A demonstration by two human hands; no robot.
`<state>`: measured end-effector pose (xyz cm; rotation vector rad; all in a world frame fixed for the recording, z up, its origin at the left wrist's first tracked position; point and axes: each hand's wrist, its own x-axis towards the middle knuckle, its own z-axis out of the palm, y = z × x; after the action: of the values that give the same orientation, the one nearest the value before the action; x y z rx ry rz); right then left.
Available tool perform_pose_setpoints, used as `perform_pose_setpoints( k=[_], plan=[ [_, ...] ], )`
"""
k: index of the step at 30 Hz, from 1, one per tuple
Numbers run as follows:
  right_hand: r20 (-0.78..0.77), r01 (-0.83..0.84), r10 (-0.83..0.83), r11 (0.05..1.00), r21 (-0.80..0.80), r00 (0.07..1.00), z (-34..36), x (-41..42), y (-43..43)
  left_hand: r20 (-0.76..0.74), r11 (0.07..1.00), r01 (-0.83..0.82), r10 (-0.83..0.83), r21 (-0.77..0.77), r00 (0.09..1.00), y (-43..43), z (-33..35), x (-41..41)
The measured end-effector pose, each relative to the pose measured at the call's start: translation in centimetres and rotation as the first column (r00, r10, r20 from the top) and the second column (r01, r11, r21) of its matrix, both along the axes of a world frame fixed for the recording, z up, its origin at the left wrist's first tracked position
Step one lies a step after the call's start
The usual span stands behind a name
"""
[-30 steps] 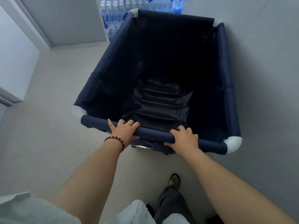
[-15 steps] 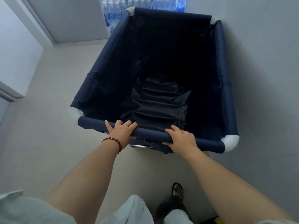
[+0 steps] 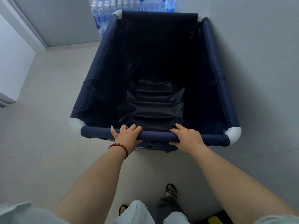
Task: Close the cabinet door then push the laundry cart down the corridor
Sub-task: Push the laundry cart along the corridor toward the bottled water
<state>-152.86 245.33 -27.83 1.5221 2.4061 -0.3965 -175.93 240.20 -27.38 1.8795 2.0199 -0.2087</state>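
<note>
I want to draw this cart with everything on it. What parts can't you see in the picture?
All from the head view:
- Wheels: hidden under the laundry cart and its near bar.
- Water bottles: cut off by the top edge, partly behind the cart's far rim.
- Cabinet door: not in view, so shut or open is unknown.
- Fingertips of the left hand and right hand: curled over the bar.
- Cart bottom: too dark beyond wrinkled fabric.

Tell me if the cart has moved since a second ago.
Yes, slightly. Against the bottles and the wall corner, the cart has swung its far end left. The left hand and right hand grip its near bar.
</note>
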Motion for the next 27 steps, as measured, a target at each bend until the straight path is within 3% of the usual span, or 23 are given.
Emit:
perform_pose_setpoints(
  k=[17,27],
  plan=[
    [-0.033,0.094,-0.098,0.989,-0.112,0.995,1.2,1.1,-0.1,0.011,0.994,0.081,-0.081,-0.068,0.997,0.7,0.3,2.0],
    [-0.016,-0.005,0.005,1.0,0.006,1.0,1.0,2.0,-1.0,-0.054,0.993,0.115,-0.116,-0.027,0.992,0.1,0.6,2.8]
  ],
)
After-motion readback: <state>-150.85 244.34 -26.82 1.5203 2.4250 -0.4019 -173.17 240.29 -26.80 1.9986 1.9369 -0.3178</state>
